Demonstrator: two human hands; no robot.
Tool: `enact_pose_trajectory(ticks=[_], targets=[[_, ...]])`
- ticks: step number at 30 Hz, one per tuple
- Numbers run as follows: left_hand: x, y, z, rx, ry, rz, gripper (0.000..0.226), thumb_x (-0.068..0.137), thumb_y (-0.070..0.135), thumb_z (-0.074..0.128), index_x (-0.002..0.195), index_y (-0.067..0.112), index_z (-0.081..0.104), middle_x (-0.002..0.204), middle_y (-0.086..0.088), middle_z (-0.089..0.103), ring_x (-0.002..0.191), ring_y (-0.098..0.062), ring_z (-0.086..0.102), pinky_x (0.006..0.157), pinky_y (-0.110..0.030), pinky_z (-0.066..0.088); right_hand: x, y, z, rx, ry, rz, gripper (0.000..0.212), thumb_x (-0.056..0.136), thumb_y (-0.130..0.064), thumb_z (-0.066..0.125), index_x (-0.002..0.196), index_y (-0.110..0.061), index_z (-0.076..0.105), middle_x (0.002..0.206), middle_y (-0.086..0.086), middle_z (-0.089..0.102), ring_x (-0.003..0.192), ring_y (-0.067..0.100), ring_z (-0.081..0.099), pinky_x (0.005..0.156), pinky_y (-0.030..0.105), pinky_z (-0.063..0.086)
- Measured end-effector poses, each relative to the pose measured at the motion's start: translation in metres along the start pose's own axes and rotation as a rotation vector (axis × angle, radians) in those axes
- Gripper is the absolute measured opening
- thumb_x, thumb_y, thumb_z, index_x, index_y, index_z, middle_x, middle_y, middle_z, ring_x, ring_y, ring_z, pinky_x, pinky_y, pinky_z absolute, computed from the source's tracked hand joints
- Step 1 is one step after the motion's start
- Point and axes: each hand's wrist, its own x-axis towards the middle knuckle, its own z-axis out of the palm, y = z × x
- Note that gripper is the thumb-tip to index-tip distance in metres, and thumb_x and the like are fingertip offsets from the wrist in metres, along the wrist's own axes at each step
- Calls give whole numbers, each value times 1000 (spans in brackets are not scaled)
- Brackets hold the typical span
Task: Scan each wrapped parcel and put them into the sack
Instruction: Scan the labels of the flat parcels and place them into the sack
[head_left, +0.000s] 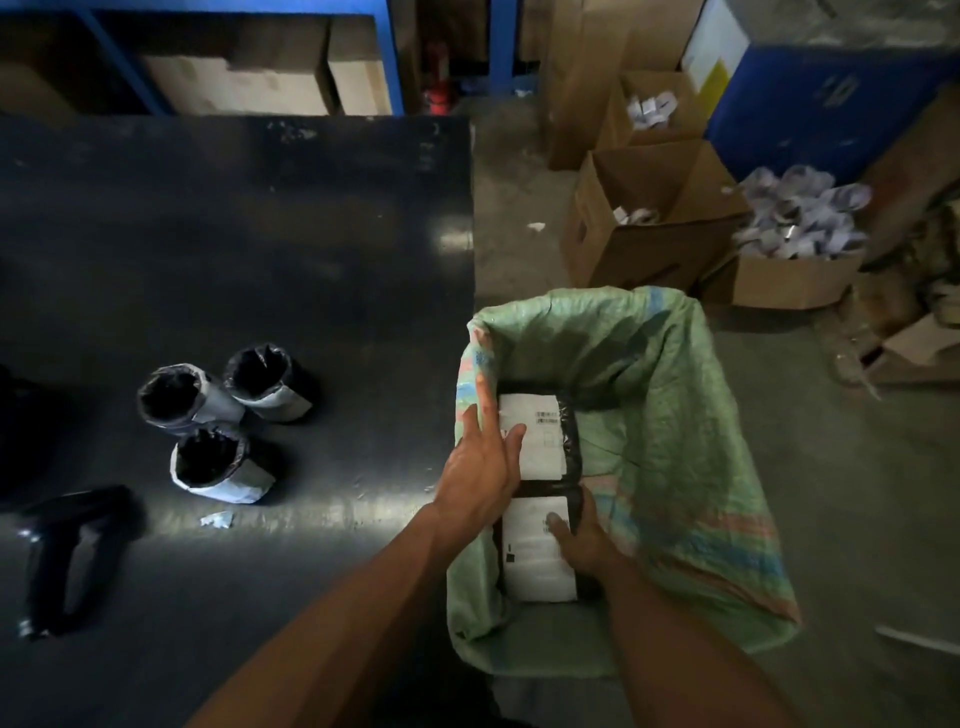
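A green woven sack (670, 415) stands open on the floor beside the dark table (260, 234). Inside it lie two black-wrapped parcels with white labels, a far one (545, 431) and a near one (535, 556), end to end. My left hand (483, 462) lies flat, fingers spread, along the left edge of the far parcel. My right hand (582, 540) grips the right side of the near parcel, thumb on its label. Three more wrapped parcels (223, 415) stand upright on the table. A black handheld scanner (67, 556) lies at the table's near left.
Open cardboard boxes (654, 218) holding paper scraps stand on the concrete floor beyond the sack, with a blue bin (831, 104) behind them. Blue shelving with cartons (249, 78) runs behind the table. A paper scrap (218, 518) lies on the table.
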Motion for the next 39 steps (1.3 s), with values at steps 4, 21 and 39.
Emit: enact_pose_trajectory(ticks=[4,21,39], targets=[[-1,-2,-3,-28,-10,1,74,106,46,33,159,23,-12,155,-14,30,116,-43,57,93,-51,48,4,-8,-1,-312,-38,123,142,75,-59,82,155,-30,-32,168,22,-17,155,44,-1,125,55,13],[2,-12,6,-59,-6,24,76,105,46,36,159,24,-14,159,-14,24,117,-43,58,95,-52,49,7,-2,17,-756,-93,-26,156,65,-34,96,151,-40,-34,148,21,-54,146,60,-18,116,68,22],[-12,-107,-101,339,285,276,46,93,50,49,116,14,68,108,-7,65,95,-29,65,67,-37,53,-92,-160,-43,-461,362,-294,40,95,-45,65,120,-15,72,118,9,73,101,26,66,84,28,46]])
